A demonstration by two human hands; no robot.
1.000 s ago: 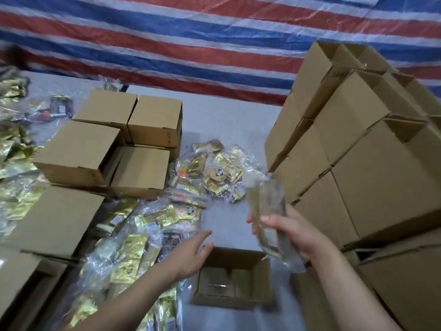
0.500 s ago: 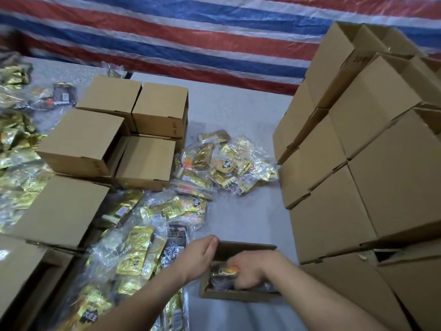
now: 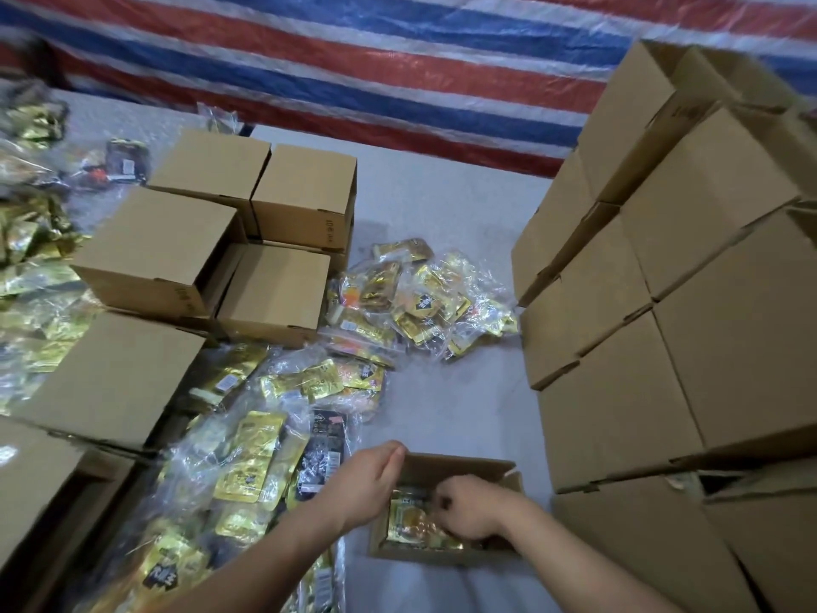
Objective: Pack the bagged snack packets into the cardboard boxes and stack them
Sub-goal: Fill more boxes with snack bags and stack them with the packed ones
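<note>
Right hand (image 3: 471,506) pushes a snack bag (image 3: 411,522) into the open box (image 3: 446,464), fingers curled on it; left hand (image 3: 369,480) braces the rim, grip unclear. Overstuffing may block closing.

2 hands (image 3: 367,484); 1 open box (image 3: 460,468); 5 closed boxes left (image 3: 154,254).

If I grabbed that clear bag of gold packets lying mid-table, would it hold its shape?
Probably not: the bag is thin crinkled film, so it would likely sag. Its loose packets would probably shift, and the glossy plastic may feel slippery.
</note>
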